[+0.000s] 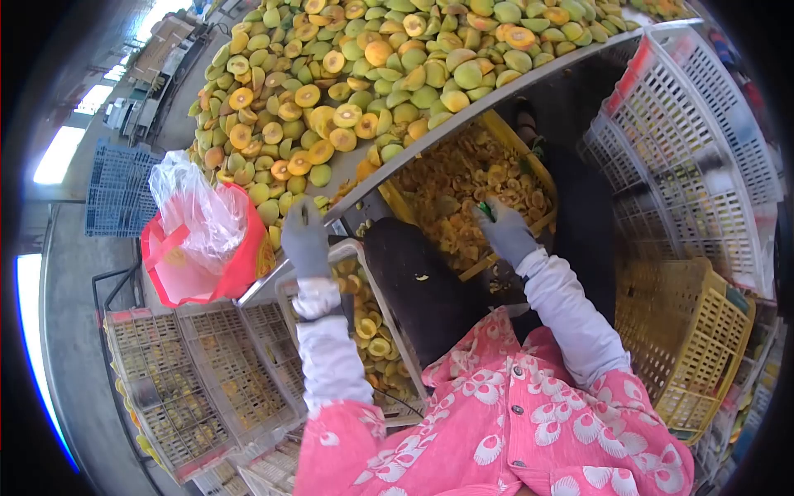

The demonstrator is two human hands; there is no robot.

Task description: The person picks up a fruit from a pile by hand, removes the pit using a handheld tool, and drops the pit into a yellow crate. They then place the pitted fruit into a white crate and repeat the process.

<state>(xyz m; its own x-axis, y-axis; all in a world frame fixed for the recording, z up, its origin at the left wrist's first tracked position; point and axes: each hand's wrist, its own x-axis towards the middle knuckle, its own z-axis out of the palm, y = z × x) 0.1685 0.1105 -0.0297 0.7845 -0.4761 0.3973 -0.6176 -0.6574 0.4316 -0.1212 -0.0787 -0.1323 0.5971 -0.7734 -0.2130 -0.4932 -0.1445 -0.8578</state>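
My left hand [306, 241], in a grey glove, is at the near edge of the metal table, next to the halved yellow-green stone fruit [343, 139]. Its fingers are drawn together, and what they hold, if anything, I cannot make out. My right hand [508, 235], also gloved, is closed round a small tool with a green handle [486, 211]; its working end is not clear. Below that hand is a yellow crate [542, 169] full of scraps and cut pieces. Between my left forearm and my leg stands a pale crate [395, 331] holding hollowed fruit halves [376, 341].
A red bag [169, 269] with clear plastic in it is at the table's left corner. A blue crate [120, 190] stands behind it. Pale crates [194, 376] are at lower left. White baskets [674, 149] and a yellow basket [691, 347] crowd the right side.
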